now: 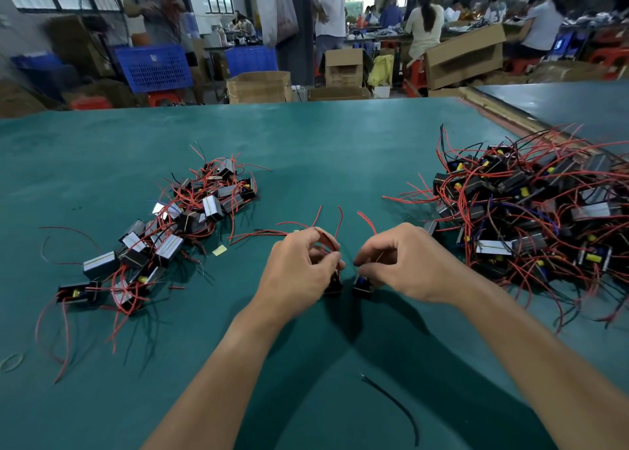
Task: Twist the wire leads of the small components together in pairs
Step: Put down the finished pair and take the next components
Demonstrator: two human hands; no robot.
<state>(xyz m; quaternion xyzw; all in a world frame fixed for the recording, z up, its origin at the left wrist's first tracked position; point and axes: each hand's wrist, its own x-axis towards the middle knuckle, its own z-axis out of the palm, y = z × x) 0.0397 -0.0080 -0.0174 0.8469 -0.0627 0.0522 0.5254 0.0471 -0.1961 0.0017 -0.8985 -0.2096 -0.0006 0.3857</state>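
A teal-green table mat [340, 136] carries a large tangled heap of black box components with red wire leads [531, 211] at right and a smaller such heap [170, 225] at left. Between them the left hand [296, 272] pinches red leads [337, 223] over one small black component [333, 285]. The right hand [405, 262] pinches a red lead [369, 223] over a second component [361, 284]. A loose black wire [394, 402] lies nearer.

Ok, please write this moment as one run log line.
left hand: pinches red leads | right hand: pinches red lead | components: two, between hands
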